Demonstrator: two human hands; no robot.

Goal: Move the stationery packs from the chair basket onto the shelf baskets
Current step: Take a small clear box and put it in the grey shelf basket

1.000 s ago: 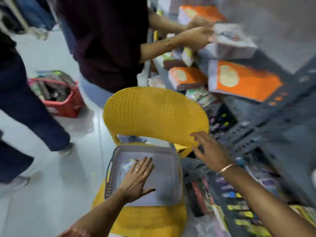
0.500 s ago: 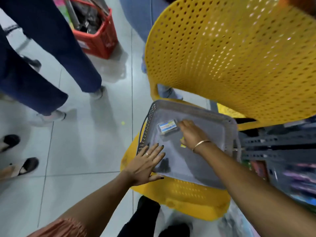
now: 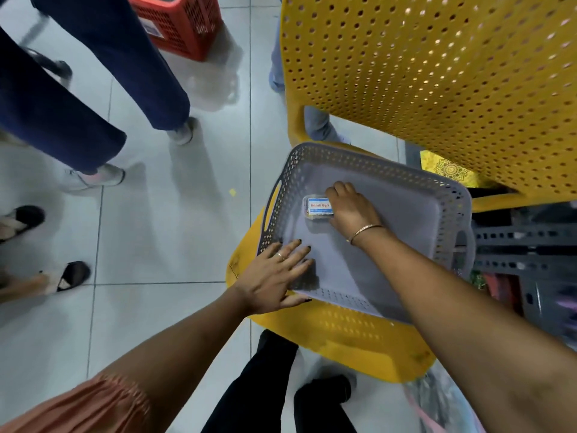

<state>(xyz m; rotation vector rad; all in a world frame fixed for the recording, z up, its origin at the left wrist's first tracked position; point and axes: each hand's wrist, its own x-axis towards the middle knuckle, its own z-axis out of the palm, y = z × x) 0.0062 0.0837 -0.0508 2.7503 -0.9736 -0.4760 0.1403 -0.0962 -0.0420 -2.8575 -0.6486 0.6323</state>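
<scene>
A grey perforated basket sits on the seat of a yellow plastic chair. One small clear pack with a white, blue and red label lies on the basket floor near its far left. My right hand reaches into the basket, fingers curled around the pack's right side and touching it. My left hand lies flat with fingers spread over the basket's near left corner, holding nothing. The rest of the basket floor is bare.
Grey metal shelving with blurred goods stands right of the chair. A red basket sits on the tiled floor at top left. Other people's legs and feet stand left and behind the chair. My own legs are below.
My view dropped from the shelves to the chair basket. My right hand came down from the chair back into the basket and closed around the small pack. The left hand stayed at the basket's corner.
</scene>
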